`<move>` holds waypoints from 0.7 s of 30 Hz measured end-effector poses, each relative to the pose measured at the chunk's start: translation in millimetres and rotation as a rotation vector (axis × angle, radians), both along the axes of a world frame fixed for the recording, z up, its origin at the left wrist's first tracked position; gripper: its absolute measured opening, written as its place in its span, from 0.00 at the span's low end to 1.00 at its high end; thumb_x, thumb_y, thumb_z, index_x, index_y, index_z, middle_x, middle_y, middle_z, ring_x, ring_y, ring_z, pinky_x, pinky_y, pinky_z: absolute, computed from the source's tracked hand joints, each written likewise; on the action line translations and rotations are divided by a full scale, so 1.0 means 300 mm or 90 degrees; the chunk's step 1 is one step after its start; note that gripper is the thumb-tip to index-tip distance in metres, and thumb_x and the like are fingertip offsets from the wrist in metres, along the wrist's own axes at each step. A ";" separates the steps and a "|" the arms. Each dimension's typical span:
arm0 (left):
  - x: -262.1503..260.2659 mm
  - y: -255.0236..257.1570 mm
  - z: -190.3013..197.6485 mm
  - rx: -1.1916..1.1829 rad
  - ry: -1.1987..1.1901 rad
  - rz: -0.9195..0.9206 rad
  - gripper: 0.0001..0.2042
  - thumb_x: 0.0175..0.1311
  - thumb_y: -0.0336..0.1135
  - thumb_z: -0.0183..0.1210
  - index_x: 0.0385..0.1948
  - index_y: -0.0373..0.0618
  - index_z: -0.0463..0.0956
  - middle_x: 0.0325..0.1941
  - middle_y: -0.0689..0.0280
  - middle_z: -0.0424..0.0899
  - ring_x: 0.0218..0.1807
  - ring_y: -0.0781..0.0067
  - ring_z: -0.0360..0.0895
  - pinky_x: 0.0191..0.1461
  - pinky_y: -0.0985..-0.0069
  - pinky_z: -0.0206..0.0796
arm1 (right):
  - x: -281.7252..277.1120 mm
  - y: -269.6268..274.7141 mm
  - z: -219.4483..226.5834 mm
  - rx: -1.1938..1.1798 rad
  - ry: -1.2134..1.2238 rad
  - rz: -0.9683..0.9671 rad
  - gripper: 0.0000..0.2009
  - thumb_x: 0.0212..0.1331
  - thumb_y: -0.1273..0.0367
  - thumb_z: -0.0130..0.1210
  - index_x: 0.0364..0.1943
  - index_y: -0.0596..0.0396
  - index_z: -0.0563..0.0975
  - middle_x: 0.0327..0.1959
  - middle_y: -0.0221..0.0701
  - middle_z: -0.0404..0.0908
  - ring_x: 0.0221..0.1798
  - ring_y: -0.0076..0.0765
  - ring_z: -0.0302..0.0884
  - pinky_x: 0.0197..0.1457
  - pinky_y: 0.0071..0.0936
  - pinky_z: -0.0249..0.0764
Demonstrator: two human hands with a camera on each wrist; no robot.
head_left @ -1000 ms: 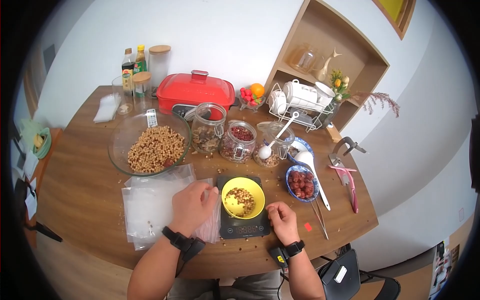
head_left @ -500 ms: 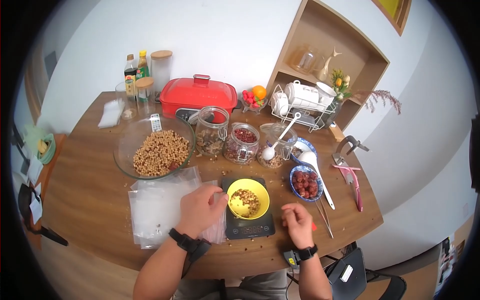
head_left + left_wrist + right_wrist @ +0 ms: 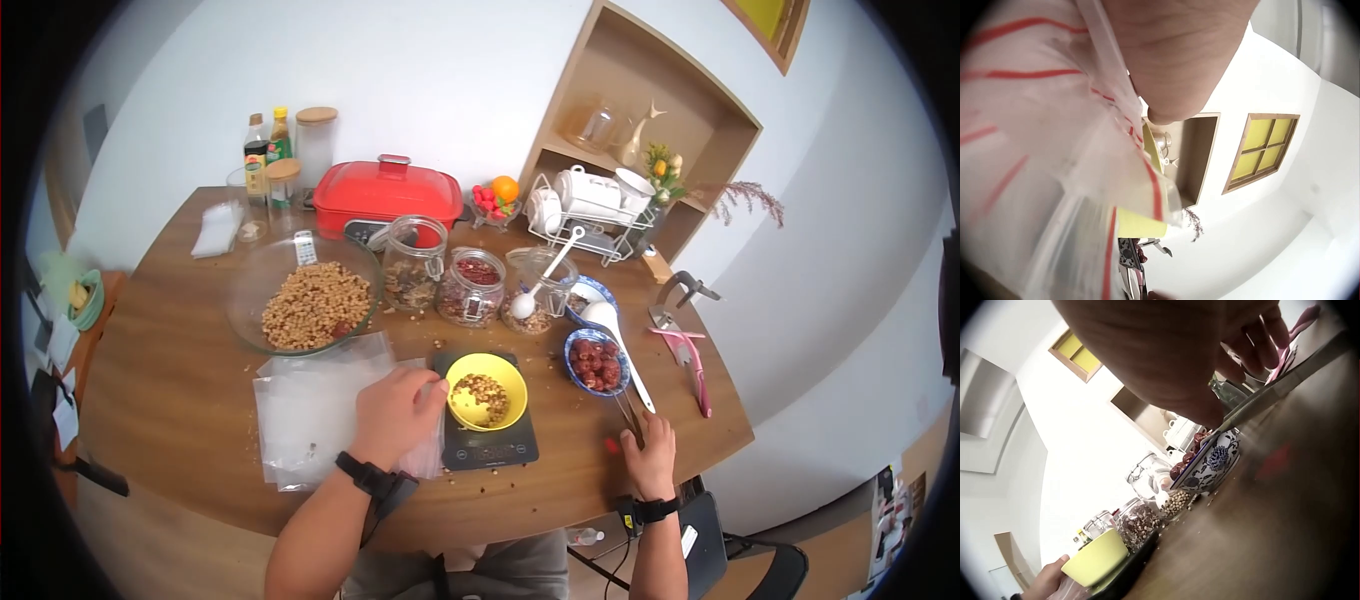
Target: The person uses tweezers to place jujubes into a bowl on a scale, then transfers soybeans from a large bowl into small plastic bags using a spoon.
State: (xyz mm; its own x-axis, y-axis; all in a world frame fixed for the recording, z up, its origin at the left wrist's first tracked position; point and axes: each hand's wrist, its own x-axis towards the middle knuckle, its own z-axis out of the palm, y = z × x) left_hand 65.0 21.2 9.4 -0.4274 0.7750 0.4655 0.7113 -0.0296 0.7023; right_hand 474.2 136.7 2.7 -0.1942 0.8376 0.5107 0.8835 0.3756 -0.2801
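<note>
My left hand (image 3: 398, 412) is at the left rim of a yellow bowl (image 3: 513, 397), thumb and forefinger together right at the edge. The bowl holds a small heap of beans and stands on a black kitchen scale (image 3: 490, 452). Clear zip bags with red seal strips (image 3: 1029, 131) lie beneath that hand. On the right, my right hand (image 3: 652, 458) reaches over long metal tweezers (image 3: 1272, 394), thumb on the near side and loosely spread fingers beyond. The tweezers lean by a blue-and-white bowl (image 3: 1219, 462) of red dates (image 3: 597, 364).
A large glass bowl (image 3: 375, 300) of soybeans stands left. Open glass jars (image 3: 412, 270) line the middle, one with a white spoon (image 3: 545, 275) across it. Behind are a red electric cooker (image 3: 385, 190) and a cup rack (image 3: 610, 225). A white ladle (image 3: 625, 345) and pink peeler (image 3: 690, 355) lie right.
My right hand has moved right, from beside the scale to the tweezers, its fingers opening out. The left hand has stayed at the yellow bowl's rim.
</note>
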 end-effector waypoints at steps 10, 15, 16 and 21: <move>-0.013 0.003 -0.036 0.006 0.034 0.012 0.09 0.70 0.45 0.66 0.40 0.52 0.89 0.34 0.66 0.88 0.31 0.61 0.86 0.37 0.63 0.77 | -0.006 0.075 -0.053 -0.026 -0.010 0.018 0.16 0.64 0.71 0.65 0.53 0.64 0.80 0.44 0.50 0.84 0.49 0.63 0.82 0.55 0.53 0.77; -0.010 -0.003 -0.032 0.011 0.019 0.017 0.10 0.71 0.44 0.65 0.40 0.51 0.88 0.35 0.64 0.88 0.33 0.56 0.87 0.40 0.60 0.79 | 0.020 0.100 -0.055 -0.024 0.117 -0.003 0.14 0.69 0.72 0.63 0.54 0.66 0.81 0.39 0.46 0.84 0.41 0.47 0.84 0.50 0.38 0.79; -0.009 -0.006 -0.027 0.010 0.009 0.012 0.10 0.72 0.44 0.63 0.39 0.50 0.87 0.35 0.61 0.87 0.34 0.52 0.86 0.41 0.56 0.79 | -0.020 0.075 0.005 -0.046 0.138 0.004 0.14 0.70 0.72 0.62 0.55 0.65 0.81 0.38 0.44 0.84 0.40 0.43 0.82 0.49 0.35 0.78; -0.021 0.000 -0.045 0.002 0.046 0.010 0.10 0.71 0.44 0.65 0.41 0.49 0.88 0.36 0.62 0.88 0.35 0.51 0.87 0.42 0.57 0.80 | -0.245 -0.008 0.249 -0.097 0.177 0.155 0.14 0.74 0.71 0.62 0.59 0.61 0.82 0.35 0.38 0.83 0.37 0.29 0.79 0.44 0.28 0.75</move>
State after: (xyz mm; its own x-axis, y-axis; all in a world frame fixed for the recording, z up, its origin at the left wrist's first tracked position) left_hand 58.7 21.2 -4.0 -0.4041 0.7669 0.4986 0.7608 -0.0208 0.6486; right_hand 400.7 134.3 77.5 -0.2684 0.8539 0.4458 0.6564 0.5009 -0.5641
